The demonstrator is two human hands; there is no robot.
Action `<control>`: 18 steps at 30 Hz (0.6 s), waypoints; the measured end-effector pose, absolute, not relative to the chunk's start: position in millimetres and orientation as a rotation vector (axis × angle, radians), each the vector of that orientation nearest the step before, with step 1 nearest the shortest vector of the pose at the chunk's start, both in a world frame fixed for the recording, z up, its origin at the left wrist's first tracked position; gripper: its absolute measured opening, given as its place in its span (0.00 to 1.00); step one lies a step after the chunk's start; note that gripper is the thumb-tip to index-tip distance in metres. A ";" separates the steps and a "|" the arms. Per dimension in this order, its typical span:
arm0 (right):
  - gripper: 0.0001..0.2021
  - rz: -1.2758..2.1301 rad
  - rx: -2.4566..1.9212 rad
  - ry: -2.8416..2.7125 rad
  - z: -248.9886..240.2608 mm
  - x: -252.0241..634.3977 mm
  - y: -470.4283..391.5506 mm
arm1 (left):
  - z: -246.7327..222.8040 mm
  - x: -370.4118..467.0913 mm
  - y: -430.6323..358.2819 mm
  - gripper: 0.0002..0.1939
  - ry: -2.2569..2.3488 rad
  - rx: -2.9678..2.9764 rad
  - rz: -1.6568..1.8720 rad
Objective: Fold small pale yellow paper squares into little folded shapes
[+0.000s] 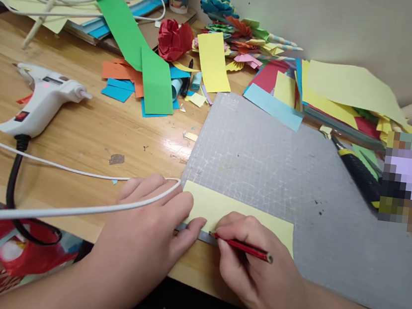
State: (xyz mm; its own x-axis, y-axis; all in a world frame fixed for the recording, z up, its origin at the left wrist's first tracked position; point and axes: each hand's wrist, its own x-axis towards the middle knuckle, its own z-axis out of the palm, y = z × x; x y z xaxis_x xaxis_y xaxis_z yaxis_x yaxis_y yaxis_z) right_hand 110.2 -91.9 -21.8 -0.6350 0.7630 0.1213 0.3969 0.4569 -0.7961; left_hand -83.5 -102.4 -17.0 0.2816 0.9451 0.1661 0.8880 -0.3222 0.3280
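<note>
A pale yellow paper strip (236, 211) lies along the front edge of the grey cutting mat (258, 156). A narrow grey ruler (208, 237) runs along the strip's near edge, mostly hidden under my hands. My left hand (149, 217) is closed at the ruler's left part, its thumb pressing there and its fingers curled to the left of the strip. Between the fingers of my right hand (253, 255) is a red and black pencil (245, 247), its tip down beside the ruler. A white cable (71, 213) passes in front of my left hand.
To the left lies a white glue gun (47, 100) with a black cord. Green paper (155, 78), coloured scraps, a red paper flower (174, 39) and folded flowers (239, 33) line the back. On the mat's right sits a utility knife (357, 170), near a paper stack (352, 90).
</note>
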 end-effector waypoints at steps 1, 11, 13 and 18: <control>0.07 1.049 -0.969 -2.253 -21.3 109.7 -91.7 | -16.9 -83.4 -102.0 0.15 1.715 2.372 0.493; 0.09 1.055 -0.942 -2.310 -20.1 111.0 -92.5 | -17.0 -83.6 -101.1 0.15 1.714 2.371 0.454; 0.09 1.061 -0.948 -2.285 -19.5 111.2 -92.9 | -16.9 -84.1 -101.9 0.15 1.714 2.374 0.454; 0.09 1.038 -1.023 -2.203 -17.2 108.9 -92.3 | -17.7 -84.4 -102.6 0.15 1.713 2.389 0.466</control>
